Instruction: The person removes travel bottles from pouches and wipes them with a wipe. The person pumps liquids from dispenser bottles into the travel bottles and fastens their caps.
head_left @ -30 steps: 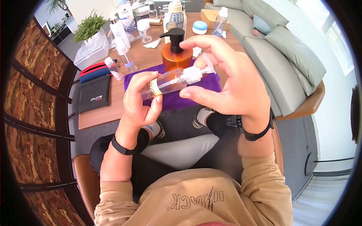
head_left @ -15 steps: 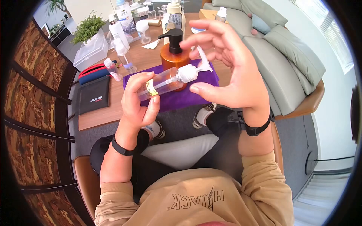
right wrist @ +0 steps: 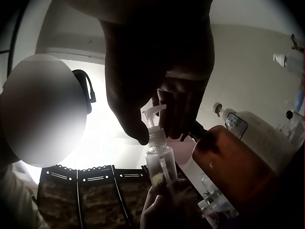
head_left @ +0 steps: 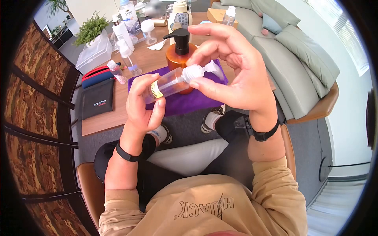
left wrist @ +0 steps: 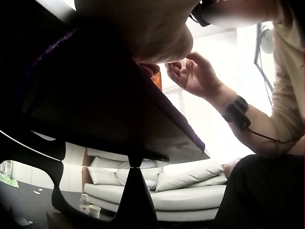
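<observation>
A clear pump bottle [head_left: 169, 84] with a white pump head and a yellow label is tilted above the table, its pump towards the right. My left hand [head_left: 139, 104] grips its lower body between fingers and thumb. My right hand [head_left: 240, 74] has its thumb and a curled finger at the white collar [head_left: 193, 73], pinching it from two sides, while another finger stretches above. In the right wrist view the collar [right wrist: 156, 137] lies between the thumb and fingers. Just behind stands an amber bottle [head_left: 177, 59] with a black pump.
Under the amber bottle lies a purple cloth [head_left: 157, 108] at the table's front edge. Left are a black pouch [head_left: 98, 98], a small pink bottle [head_left: 117, 72] and a clear box [head_left: 94, 55] with a plant. Several bottles, including a large cream pump bottle [head_left: 181, 17], stand further back.
My right hand was spread around the pump without gripping; its thumb and finger have closed in on the collar. The clear bottle has shifted slightly left in my left hand's grip, its nozzle turned.
</observation>
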### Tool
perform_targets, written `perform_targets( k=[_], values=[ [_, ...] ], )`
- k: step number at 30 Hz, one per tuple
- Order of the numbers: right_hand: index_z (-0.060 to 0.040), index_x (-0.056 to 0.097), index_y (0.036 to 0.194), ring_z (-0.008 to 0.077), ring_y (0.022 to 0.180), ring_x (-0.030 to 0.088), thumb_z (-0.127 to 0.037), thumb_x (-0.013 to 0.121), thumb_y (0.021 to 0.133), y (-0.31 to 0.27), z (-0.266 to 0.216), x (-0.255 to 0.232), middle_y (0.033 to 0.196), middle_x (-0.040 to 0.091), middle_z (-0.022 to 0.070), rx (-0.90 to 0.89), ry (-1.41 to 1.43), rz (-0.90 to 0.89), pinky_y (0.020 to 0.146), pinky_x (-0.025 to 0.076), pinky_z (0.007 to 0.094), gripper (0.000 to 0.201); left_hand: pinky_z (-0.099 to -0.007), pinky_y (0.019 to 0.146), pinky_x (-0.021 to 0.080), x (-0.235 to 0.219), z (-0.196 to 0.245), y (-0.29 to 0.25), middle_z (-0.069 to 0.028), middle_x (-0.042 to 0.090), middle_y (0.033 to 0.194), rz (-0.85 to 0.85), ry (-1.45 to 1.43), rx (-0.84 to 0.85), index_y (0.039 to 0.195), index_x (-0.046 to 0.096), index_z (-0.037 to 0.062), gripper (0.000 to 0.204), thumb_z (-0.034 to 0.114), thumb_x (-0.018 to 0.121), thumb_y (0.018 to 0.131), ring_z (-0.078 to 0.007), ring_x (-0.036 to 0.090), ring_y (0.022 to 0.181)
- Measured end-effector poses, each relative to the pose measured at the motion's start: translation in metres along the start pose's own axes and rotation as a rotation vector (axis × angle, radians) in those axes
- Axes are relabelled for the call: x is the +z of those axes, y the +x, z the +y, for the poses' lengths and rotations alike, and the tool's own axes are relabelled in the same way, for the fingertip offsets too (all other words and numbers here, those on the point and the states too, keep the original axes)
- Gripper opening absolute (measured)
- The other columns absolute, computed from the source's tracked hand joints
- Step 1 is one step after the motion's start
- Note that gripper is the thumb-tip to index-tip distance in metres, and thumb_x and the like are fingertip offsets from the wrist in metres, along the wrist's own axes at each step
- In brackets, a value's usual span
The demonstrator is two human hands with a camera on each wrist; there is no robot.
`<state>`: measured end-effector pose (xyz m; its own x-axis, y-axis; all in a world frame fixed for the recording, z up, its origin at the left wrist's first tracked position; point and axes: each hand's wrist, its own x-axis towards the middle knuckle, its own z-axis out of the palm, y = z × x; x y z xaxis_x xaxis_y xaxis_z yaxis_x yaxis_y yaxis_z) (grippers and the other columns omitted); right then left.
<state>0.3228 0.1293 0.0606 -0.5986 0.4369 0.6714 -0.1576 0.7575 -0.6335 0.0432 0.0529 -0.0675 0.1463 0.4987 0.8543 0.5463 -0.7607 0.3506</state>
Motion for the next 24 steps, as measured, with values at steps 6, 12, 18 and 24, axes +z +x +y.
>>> perform_targets(
  k=[6, 12, 18, 24],
  values=[
    [0.0039, 0.055, 0.162, 0.0189, 0.114, 0.079, -0.001, 0.092, 0.089, 0.001, -0.001, 0.006, 0.117, 0.082, 0.0136, -0.068, -0.021, -0.022, 0.109, 0.059, 0.0368, 0.082, -0.0473, 0.107, 0.059, 0.002, 0.003, 0.004, -0.0262, 0.072, 0.136, 0.075, 0.029, 0.030, 0.150, 0.059, -0.0056, 0.056, 0.010, 0.076, 0.099, -0.0404, 0.073, 0.122],
    [0.0059, 0.052, 0.162, 0.0202, 0.118, 0.079, -0.001, 0.090, 0.092, 0.001, -0.005, 0.011, 0.122, 0.083, 0.0165, 0.028, -0.094, 0.011, 0.110, 0.059, 0.0356, 0.080, -0.0464, 0.105, 0.058, 0.002, 0.001, -0.002, -0.0261, 0.072, 0.138, 0.091, -0.060, -0.102, 0.151, 0.058, -0.0064, 0.056, 0.010, 0.075, 0.100, -0.0394, 0.073, 0.120],
    [0.0056, 0.051, 0.164, 0.0182, 0.118, 0.078, 0.002, 0.089, 0.097, 0.004, -0.001, 0.018, 0.125, 0.082, 0.0147, -0.030, 0.020, 0.028, 0.111, 0.059, 0.0352, 0.077, -0.0458, 0.104, 0.059, 0.001, 0.005, 0.002, -0.0251, 0.073, 0.135, 0.103, -0.086, -0.114, 0.151, 0.059, -0.0064, 0.053, 0.011, 0.073, 0.103, -0.0379, 0.074, 0.117],
    [-0.0009, 0.060, 0.158, 0.0136, 0.107, 0.077, -0.005, 0.091, 0.097, 0.012, -0.014, 0.026, 0.114, 0.083, 0.0090, 0.103, -0.040, 0.096, 0.102, 0.061, 0.0329, 0.069, -0.0484, 0.097, 0.064, -0.009, 0.015, 0.020, -0.0266, 0.076, 0.136, 0.046, 0.044, 0.003, 0.153, 0.063, -0.0038, 0.057, 0.012, 0.077, 0.100, -0.0452, 0.078, 0.114]
  ],
)
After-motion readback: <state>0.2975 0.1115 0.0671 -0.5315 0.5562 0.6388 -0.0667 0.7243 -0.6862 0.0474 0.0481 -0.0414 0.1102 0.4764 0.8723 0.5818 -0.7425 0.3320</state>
